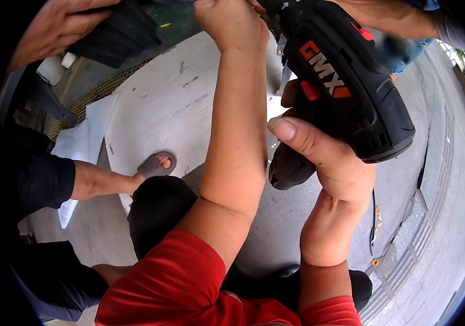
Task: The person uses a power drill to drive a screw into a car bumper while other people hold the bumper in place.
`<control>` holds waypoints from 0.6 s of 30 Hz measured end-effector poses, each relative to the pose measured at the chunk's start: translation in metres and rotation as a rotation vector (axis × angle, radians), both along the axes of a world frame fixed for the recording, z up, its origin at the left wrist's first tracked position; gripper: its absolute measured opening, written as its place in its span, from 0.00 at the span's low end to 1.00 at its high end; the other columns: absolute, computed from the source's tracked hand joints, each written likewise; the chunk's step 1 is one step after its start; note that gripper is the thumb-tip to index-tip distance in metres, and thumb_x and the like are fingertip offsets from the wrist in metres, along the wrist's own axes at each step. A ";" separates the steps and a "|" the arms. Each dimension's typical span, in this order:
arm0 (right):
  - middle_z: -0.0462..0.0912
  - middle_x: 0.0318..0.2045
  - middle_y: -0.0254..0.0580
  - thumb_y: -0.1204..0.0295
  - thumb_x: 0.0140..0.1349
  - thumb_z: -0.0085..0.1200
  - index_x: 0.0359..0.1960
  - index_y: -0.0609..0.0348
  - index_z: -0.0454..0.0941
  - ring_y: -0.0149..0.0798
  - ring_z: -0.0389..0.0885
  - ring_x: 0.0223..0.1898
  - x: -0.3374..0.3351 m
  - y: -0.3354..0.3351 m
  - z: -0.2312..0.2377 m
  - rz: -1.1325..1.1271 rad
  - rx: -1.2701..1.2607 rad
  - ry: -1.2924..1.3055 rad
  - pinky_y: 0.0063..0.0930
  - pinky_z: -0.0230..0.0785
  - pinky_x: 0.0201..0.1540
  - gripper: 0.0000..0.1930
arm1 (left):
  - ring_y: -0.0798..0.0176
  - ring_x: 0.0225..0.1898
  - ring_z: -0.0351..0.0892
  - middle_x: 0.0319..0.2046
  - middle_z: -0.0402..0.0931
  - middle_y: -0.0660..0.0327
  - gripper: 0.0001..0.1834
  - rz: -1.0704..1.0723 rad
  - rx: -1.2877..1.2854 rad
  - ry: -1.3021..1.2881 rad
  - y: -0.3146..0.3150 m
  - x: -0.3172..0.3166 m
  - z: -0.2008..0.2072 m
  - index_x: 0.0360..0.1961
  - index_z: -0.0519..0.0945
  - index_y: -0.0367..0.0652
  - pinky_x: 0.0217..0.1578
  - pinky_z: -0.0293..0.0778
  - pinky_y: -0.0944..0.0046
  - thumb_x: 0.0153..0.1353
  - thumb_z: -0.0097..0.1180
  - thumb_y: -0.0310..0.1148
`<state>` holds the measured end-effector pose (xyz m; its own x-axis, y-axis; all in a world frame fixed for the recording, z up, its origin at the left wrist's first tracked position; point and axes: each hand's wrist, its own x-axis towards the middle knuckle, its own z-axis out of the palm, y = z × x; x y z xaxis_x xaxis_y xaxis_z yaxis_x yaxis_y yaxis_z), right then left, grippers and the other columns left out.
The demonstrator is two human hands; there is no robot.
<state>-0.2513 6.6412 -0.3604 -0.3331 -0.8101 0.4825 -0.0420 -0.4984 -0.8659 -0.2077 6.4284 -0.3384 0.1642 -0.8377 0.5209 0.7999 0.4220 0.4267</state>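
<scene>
My right hand [325, 152] is closed round the grip of a black cordless drill [352, 81] with red switches. Its thumb lies along the near side, and one fingertip shows by the red trigger button. The drill's front end points up toward the top edge, where its tip is hard to see. Beside that front end, my left hand [235, 24] is raised with its fingers closed. What those fingers hold is cut off by the top edge of the view.
Another person's hand [64, 27] reaches in at upper left beside a dark panel [115, 35]; another's forearm [390, 16] comes from upper right. A pale board [156, 108] lies on the floor, a sandalled foot [159, 163] on it. A black cord [374, 223] lies at right.
</scene>
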 end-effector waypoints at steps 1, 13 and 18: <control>0.84 0.39 0.41 0.78 0.38 0.80 0.56 0.62 0.78 0.34 0.82 0.39 0.001 0.000 0.001 0.000 -0.002 0.005 0.27 0.78 0.42 0.37 | 0.63 0.38 0.80 0.39 0.80 0.54 0.17 0.007 -0.003 -0.003 0.000 0.002 0.001 0.45 0.77 0.28 0.41 0.76 0.64 0.75 0.50 0.37; 0.83 0.41 0.36 0.78 0.46 0.77 0.54 0.63 0.80 0.30 0.79 0.38 0.005 0.005 0.009 0.144 0.064 -0.163 0.24 0.74 0.38 0.30 | 0.63 0.37 0.80 0.39 0.81 0.54 0.18 0.041 0.002 -0.019 -0.003 0.003 0.000 0.46 0.77 0.27 0.40 0.76 0.64 0.75 0.51 0.38; 0.83 0.41 0.35 0.78 0.45 0.77 0.55 0.63 0.80 0.30 0.79 0.37 0.003 0.003 0.001 0.024 0.020 -0.018 0.24 0.75 0.38 0.31 | 0.63 0.36 0.80 0.39 0.81 0.55 0.19 0.034 0.007 -0.011 -0.005 -0.002 -0.006 0.46 0.77 0.27 0.39 0.76 0.64 0.75 0.51 0.38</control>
